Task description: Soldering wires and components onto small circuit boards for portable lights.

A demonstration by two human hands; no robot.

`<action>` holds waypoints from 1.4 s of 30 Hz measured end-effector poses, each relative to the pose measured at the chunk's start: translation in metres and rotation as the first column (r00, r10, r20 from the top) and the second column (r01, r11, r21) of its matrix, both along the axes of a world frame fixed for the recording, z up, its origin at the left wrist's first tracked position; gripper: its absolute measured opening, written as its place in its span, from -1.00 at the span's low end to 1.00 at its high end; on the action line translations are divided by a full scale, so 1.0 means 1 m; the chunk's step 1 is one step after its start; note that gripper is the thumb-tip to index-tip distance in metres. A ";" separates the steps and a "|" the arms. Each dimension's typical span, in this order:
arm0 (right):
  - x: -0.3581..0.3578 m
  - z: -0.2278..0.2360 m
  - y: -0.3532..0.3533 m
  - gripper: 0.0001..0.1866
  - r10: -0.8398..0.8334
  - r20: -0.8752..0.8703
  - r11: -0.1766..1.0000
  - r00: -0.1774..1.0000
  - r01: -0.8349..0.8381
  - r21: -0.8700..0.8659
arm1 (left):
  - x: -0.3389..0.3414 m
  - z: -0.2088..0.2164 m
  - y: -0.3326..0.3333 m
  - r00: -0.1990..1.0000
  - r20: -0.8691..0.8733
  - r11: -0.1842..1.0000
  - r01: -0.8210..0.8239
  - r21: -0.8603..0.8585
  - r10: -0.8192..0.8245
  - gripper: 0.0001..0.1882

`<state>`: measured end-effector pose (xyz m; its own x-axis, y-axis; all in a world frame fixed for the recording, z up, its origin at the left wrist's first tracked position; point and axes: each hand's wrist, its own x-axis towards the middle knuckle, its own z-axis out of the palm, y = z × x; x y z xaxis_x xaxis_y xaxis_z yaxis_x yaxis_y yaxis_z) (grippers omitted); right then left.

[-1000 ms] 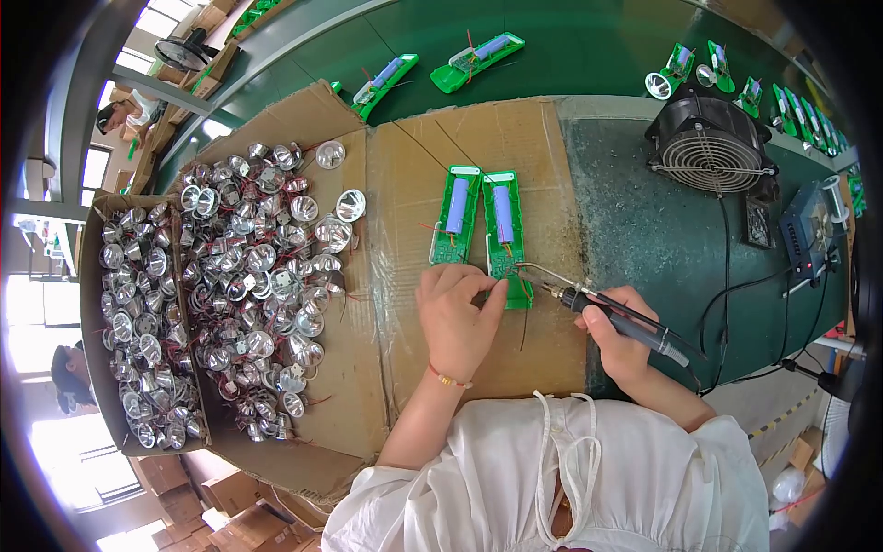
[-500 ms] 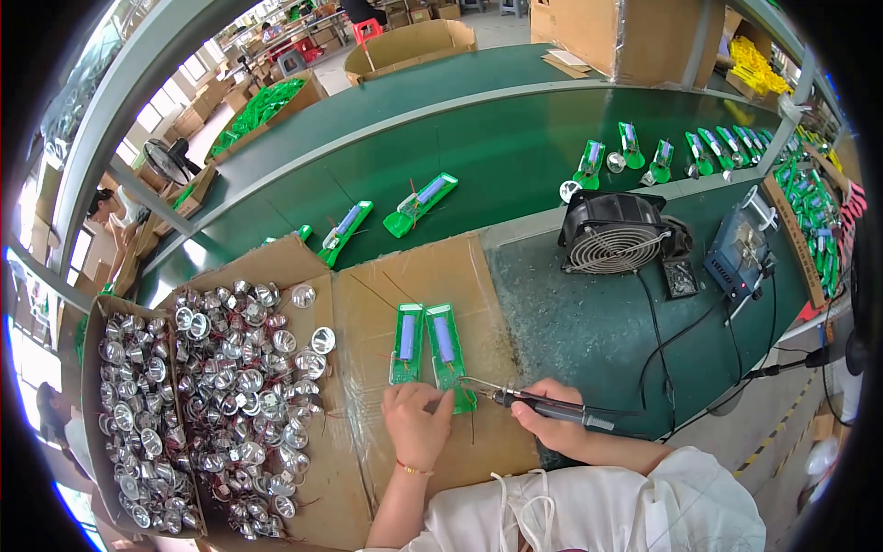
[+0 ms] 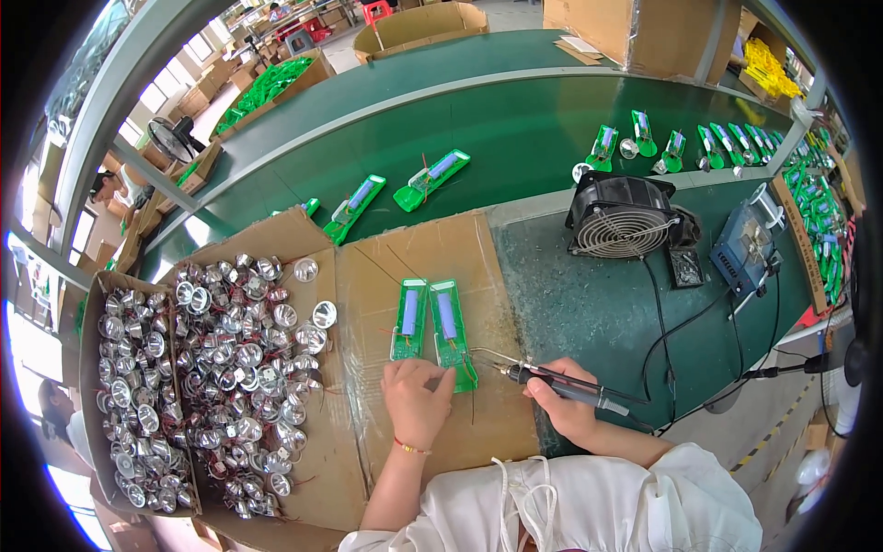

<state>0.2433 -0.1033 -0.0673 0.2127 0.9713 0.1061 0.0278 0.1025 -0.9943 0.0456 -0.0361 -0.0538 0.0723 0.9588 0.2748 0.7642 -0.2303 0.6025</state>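
Observation:
Two green plastic casings lie side by side on the cardboard sheet (image 3: pixel 487 414), each with a purple cylindrical battery and thin wires. My left hand (image 3: pixel 418 405) is at the lower end of the left casing (image 3: pixel 398 342), its fingers curled together beside the right casing (image 3: pixel 462 354). Whatever those fingers pinch is hidden. In my right hand (image 3: pixel 568 412) is a soldering iron (image 3: pixel 572 390), held like a pen. Its thin bent tip points left, close to the right edge of the right casing; contact cannot be made out.
Cardboard boxes (image 3: pixel 85 405) of silvery reflector cups (image 3: pixel 248 354) stand at left. A black fan (image 3: pixel 621 221) and a blue soldering station (image 3: pixel 740 244) with cables are at right. More casings (image 3: pixel 432 179) lie on the green belt (image 3: pixel 515 138) beyond. Other people are at far left.
The whole view has shifted slightly. My right hand has drawn the iron a little to the right, its tip now nearer the casing's edge. My left hand stays by the casings.

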 end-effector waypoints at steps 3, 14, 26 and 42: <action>0.002 -0.001 -0.003 -0.85 0.001 0.004 1.000 1.000 -0.001 -0.003 | -0.001 0.000 -0.003 1.000 -0.012 1.000 0.001 0.019 -0.001 -0.92; 0.012 0.003 -0.001 -0.86 -0.120 -0.071 0.991 0.990 0.116 -0.062 | -0.021 0.022 0.010 0.978 0.161 0.973 -0.157 0.170 0.130 -0.89; 0.012 -0.002 -0.001 -0.85 -0.091 -0.032 0.995 0.995 0.089 -0.048 | -0.087 -0.003 0.041 0.967 0.032 0.949 -0.244 -0.199 0.255 -0.82; 0.008 0.003 0.003 -0.83 -0.014 -0.001 0.999 1.000 0.014 -0.042 | -0.022 0.005 -0.007 0.997 -0.016 0.997 0.069 -0.034 -0.069 -0.87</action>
